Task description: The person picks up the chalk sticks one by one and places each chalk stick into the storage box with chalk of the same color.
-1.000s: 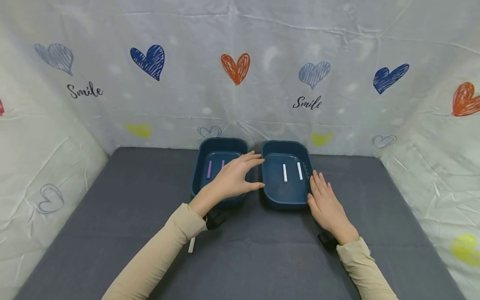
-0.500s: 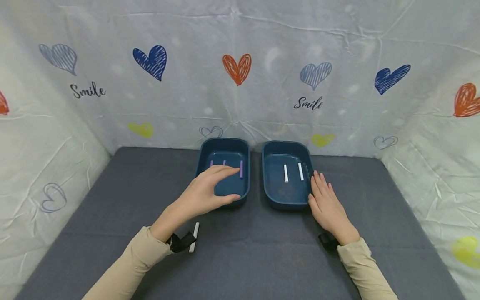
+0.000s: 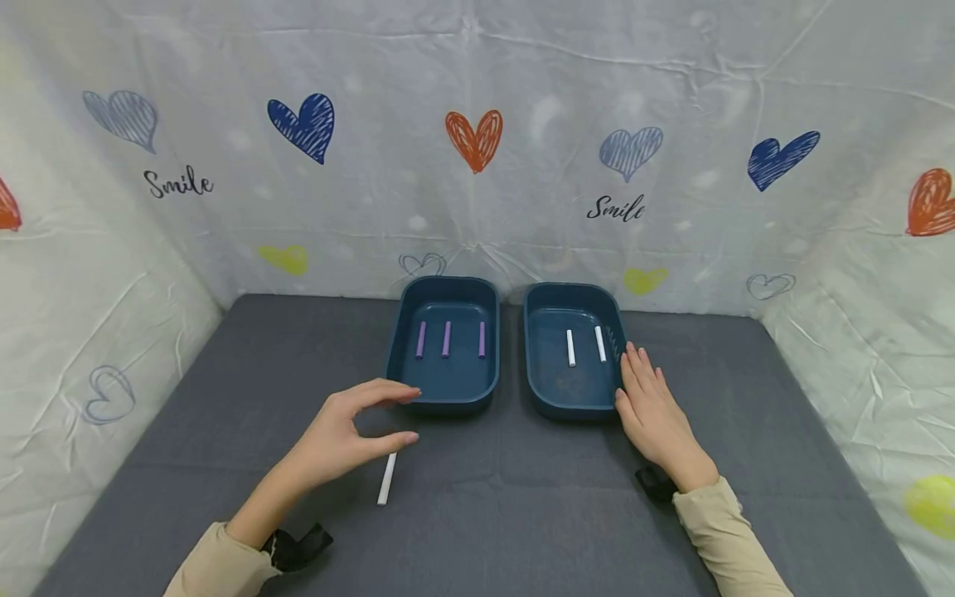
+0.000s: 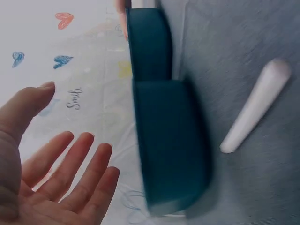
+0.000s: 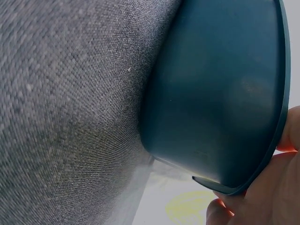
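Observation:
My left hand [image 3: 351, 431] hovers over the cloth by the near left corner of the left blue tray [image 3: 455, 408], thumb and fingers spread apart and nothing between them. Just below its thumb a white chalk stick [image 3: 386, 481] lies on the cloth; the same chalk stick [image 4: 255, 108] shows whole in the left wrist view. My right hand [image 3: 656, 414] rests with fairly straight fingers along the right side of the right blue tray [image 3: 570, 410]. Inside the left tray are three purple chalk sticks [image 3: 446, 340]. Two white chalk sticks [image 3: 571, 348] lie in the right tray.
A dark grey cloth [image 3: 507, 522] covers the table. The trays stand side by side at its back, a narrow gap between them. Behind them hangs a white curtain [image 3: 373, 166] printed with hearts, and it continues along both sides.
My left hand has drawn back from the right tray, across the left tray, to the near left, bringing the purple chalk sticks into full view. The right hand stays at the right tray.

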`<state>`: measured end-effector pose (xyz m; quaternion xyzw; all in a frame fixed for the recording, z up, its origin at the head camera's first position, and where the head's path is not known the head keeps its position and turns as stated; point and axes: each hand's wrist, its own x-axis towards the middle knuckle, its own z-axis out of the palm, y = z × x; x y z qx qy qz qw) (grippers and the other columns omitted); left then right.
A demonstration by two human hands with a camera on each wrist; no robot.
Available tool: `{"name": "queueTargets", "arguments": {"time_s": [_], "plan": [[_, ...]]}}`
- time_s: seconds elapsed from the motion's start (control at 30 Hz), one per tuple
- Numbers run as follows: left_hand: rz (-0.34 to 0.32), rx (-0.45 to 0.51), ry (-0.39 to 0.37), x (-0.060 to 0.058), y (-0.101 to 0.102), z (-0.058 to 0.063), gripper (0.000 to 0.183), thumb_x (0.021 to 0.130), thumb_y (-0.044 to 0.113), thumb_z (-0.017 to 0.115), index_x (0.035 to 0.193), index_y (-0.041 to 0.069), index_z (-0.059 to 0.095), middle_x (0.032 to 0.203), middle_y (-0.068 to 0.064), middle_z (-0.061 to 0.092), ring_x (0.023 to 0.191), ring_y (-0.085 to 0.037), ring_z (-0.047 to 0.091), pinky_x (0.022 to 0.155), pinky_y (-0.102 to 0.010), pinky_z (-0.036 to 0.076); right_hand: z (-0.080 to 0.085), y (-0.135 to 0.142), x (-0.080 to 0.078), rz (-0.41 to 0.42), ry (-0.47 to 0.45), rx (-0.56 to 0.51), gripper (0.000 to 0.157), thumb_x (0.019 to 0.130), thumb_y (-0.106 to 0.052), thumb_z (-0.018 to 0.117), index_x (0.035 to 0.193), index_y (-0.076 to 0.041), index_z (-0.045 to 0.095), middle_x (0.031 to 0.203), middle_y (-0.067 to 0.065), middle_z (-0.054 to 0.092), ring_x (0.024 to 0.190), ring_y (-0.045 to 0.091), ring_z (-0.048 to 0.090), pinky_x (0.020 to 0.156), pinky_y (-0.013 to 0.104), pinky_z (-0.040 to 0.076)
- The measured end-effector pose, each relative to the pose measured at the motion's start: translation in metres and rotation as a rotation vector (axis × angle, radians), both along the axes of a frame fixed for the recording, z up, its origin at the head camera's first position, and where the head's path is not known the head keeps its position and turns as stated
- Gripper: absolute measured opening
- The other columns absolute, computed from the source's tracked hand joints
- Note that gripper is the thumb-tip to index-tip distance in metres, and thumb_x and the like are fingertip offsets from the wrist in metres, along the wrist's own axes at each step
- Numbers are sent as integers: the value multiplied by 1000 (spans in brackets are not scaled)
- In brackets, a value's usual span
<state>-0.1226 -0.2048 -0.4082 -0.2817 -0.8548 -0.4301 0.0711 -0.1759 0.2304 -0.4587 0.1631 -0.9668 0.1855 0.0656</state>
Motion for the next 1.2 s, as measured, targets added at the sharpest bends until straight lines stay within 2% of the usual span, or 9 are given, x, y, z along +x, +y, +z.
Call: {"name": "queueTargets", "arguments": {"time_s": [0.1,0.2,0.3,0.37,0.47,0.6,0.87,1.2], "plan": [[-19,14,-55,7,-8,-10,49,82,24,83,128,22,66,122,0,67,110,-18,63,92,-41,53,0,0,0,0,3,1,58,107,-22,37,154,7,21,165,16,9,152,30,4,119,56,12],[-43,-44,-83,11,-16,-19,53,82,29,84,130,23,64,125,2,65,113,-18,62,92,-43,53,-1,-1,0,-2,7,2,58,106,-21,38,154,7,22,165,16,9,152,30,5,119,56,13],[-81,-150,-127,12,-23,-27,63,80,35,84,136,20,60,132,4,59,119,-18,57,95,-46,50,-1,-1,-1,-1,8,2,58,106,-21,39,154,6,22,165,15,9,152,31,5,119,56,13],[-95,-240,-182,14,-27,-31,73,78,41,84,142,20,55,139,4,53,125,-21,52,97,-50,48,-2,0,-1,0,6,0,58,106,-20,39,154,6,22,165,15,9,152,31,6,119,56,13],[-114,-398,-219,17,-29,-34,88,76,48,84,149,17,46,149,-2,44,131,-29,47,99,-57,45,-2,0,-1,-2,1,0,58,106,-21,38,154,7,22,165,15,9,152,31,6,119,56,13],[-137,-530,-189,20,-28,-36,92,76,47,84,150,10,44,155,-13,39,135,-36,45,101,-58,44,-2,0,0,-3,3,0,58,106,-21,37,154,7,22,165,15,9,152,32,7,119,56,13],[-131,-539,-141,18,-31,-37,78,81,38,83,143,2,53,144,-16,53,130,-34,52,99,-52,47,-1,0,0,1,-1,4,58,107,-23,35,155,6,20,165,14,7,152,31,5,120,55,12],[-170,-519,-117,17,-31,-35,75,80,34,84,139,-2,55,141,-17,55,128,-35,54,98,-51,48,1,0,0,1,-9,-5,58,107,-23,36,155,6,20,165,14,7,152,29,3,119,56,12]]}}
